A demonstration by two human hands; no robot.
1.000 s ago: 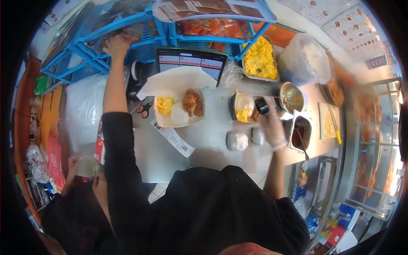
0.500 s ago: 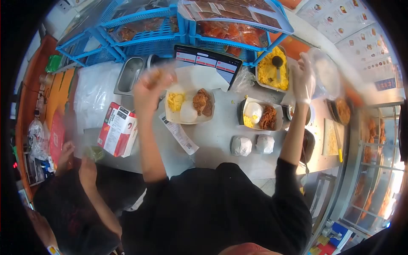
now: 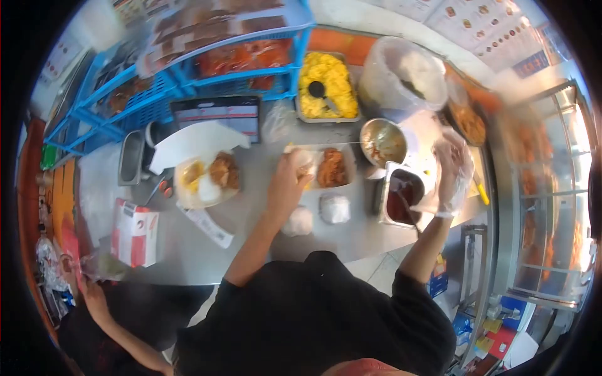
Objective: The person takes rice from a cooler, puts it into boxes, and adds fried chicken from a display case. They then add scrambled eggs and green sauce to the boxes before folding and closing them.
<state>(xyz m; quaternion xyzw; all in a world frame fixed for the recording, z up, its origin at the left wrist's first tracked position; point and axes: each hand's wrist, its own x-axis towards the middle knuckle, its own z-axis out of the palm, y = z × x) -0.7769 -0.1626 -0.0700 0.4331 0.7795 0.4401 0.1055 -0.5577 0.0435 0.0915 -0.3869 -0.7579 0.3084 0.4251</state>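
Since half a second ago the left hand (image 3: 290,182) has come down from the air onto the near-left corner of the open meal box (image 3: 326,166) on the tabletop (image 3: 251,238), while the gloved right hand (image 3: 453,169) has dropped from the yellow rice tray (image 3: 326,84) to hover above the dark sauce pan (image 3: 401,200). The box, between the two wrapped buns (image 3: 316,213) and the rice tray, looks light, thin-walled and easily bent, so it is best gripped at its rim with support beneath. The left fingers curl narrowly on that corner; the right fingers look loosely half-curled, but blur hides whether they hold anything.
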